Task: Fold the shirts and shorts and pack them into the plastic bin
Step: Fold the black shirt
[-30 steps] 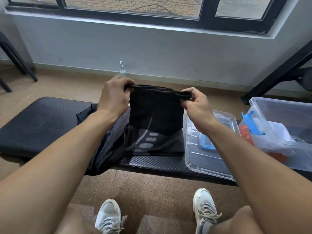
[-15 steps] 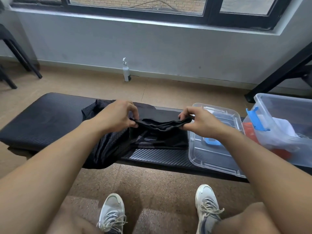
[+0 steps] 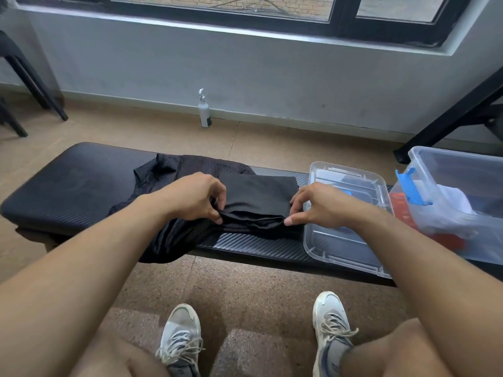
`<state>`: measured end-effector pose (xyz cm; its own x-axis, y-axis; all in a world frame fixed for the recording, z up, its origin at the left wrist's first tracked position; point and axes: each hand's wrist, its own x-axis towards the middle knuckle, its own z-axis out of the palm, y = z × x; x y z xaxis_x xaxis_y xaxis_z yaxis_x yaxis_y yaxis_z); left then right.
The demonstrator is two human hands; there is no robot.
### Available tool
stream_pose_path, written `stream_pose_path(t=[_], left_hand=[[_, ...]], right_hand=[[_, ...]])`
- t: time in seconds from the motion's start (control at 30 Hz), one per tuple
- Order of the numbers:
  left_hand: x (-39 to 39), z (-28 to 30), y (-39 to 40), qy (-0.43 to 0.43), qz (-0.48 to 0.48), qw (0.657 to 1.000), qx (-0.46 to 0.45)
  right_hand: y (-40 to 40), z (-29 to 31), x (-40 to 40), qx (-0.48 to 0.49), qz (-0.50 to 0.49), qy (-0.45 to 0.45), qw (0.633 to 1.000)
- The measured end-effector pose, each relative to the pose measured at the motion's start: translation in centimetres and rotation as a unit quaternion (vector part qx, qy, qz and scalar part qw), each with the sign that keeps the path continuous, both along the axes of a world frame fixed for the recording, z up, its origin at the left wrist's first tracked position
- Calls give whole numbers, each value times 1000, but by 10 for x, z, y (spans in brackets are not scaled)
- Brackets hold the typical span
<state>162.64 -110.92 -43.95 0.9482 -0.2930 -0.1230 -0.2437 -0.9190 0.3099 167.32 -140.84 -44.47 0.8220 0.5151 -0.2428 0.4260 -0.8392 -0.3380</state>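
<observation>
Since the earlier frames the black shorts (image 3: 258, 202) had been lowered from an upright hang and laid folded on the worktop (image 3: 68, 183), near edge doubled over. The left hand (image 3: 196, 197) and the right hand (image 3: 318, 205) were each pinched on one near corner of that fold, fingers curled round the cloth. The shorts lay partly over a dark mesh shirt (image 3: 174, 172), whose hem was draped off the worktop's front edge. Just beside the right hand sat the clear bin lid (image 3: 348, 251), and further right the plastic bin (image 3: 462, 186) with clothes already inside. The slippery fabric could be judged likely to spring open once released, and the mesh shirt underneath could be dragged along or pulled to the floor when the shorts were lifted.
</observation>
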Motion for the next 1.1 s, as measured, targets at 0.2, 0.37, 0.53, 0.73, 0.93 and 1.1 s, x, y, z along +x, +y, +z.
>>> stream_pose_path(t=[0.2,0.37,0.53,0.73,0.93,1.1], left_hand=[[7,-9,-3,-17,15,1000,-12],[11,-20,-20,-99,-21,995,-25],[15,-34,-24,24,-2,999,40],[18,-37,-26,52,6,997,60],[14,-32,-25,20,2,998,60],[10,-26,-29,3,4,998,64]], right_hand=[[7,-1,1,10,-53,-91,994],[16,-8,8,-127,-103,-123,979],[25,-11,15,-241,-99,-69,963],[31,-13,24,-210,-106,-13,972],[42,-7,19,-111,-119,-59,985],[44,8,9,117,-201,-8,973]])
